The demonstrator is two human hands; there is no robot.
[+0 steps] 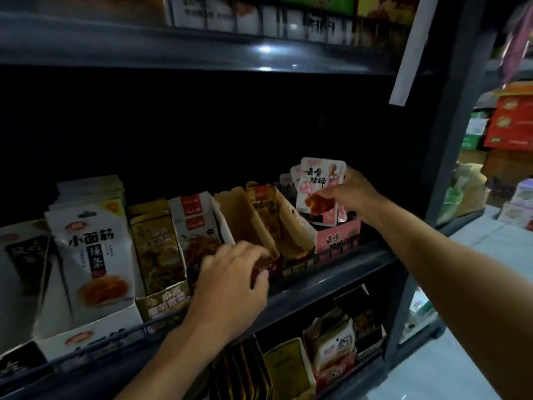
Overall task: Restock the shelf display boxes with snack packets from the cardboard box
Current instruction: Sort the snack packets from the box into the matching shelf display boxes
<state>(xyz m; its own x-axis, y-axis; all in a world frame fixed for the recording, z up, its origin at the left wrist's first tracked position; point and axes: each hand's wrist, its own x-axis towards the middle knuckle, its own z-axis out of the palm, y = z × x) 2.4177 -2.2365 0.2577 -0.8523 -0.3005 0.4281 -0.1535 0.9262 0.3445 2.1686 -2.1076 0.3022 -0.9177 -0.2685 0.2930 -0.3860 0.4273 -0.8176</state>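
Your left hand (230, 287), nearest the lens, lay at the front lip of the brown display box (251, 226), fingers curled over a small dark red packet (264, 271); motion blur hid whether that was a firm grip or only a touch. That brown box stood almost bare, its cardboard floor showing: the main slot left to fill. Beside it, the second brown box (291, 226) held only a few packets at the back, likewise part-stocked. Your right hand (350, 194) pinched a white-and-pink snack packet (320, 187) between thumb and curled fingers, held upright over the pink display box (337, 235), which already carried a standing row of the same packets and looked close to full. Farther left, the white box of noodle-strip packets (89, 255), the gold box (158, 255) and the white-red box (196, 226) stood well filled. The supply cardboard box did not show. The lower shelf (331, 287) carried more boxed packets. Judgement: restock well under way, pink nearly done, two brown boxes outstanding.
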